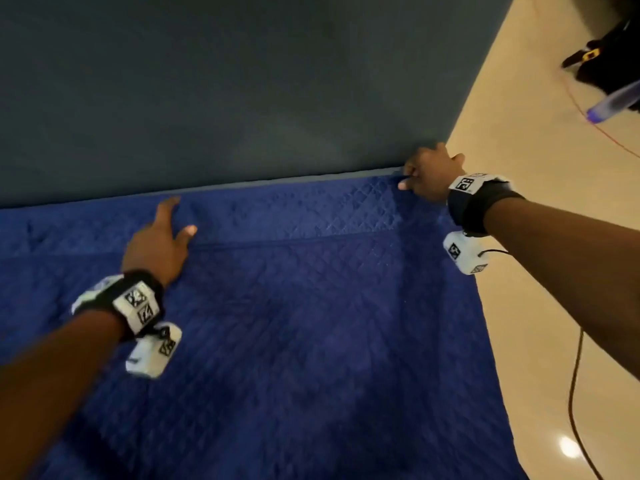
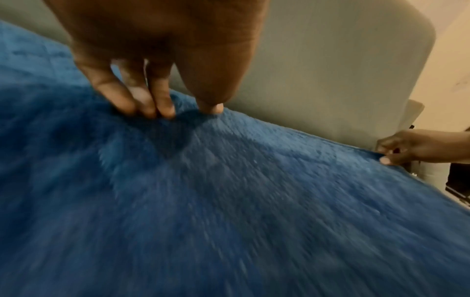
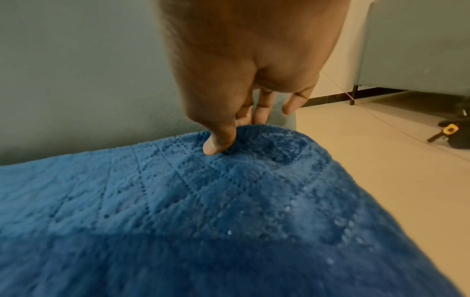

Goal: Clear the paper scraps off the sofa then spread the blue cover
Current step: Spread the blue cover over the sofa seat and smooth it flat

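Note:
The quilted blue cover [image 1: 311,323] lies spread over the sofa seat, its far edge along the foot of the grey backrest [image 1: 242,81]. My left hand [image 1: 175,218] rests on the cover near that edge, fingers straight and fingertips [image 2: 165,109] pressing the fabric. My right hand [image 1: 408,178] grips the cover's far right corner [image 3: 267,144] at the end of the backrest, with the thumb [image 3: 218,144] on top and the fingers tucked behind the fabric. That right hand [image 2: 406,149] also shows in the left wrist view, pinching the edge. No paper scraps are in view.
Cream tiled floor [image 1: 540,202] lies right of the sofa. A black cable [image 1: 573,393] and a thin red cord [image 1: 588,112] run across it. A black object with a yellow part [image 1: 602,53] sits at the far right. Another grey sofa on black legs [image 3: 412,50] stands beyond.

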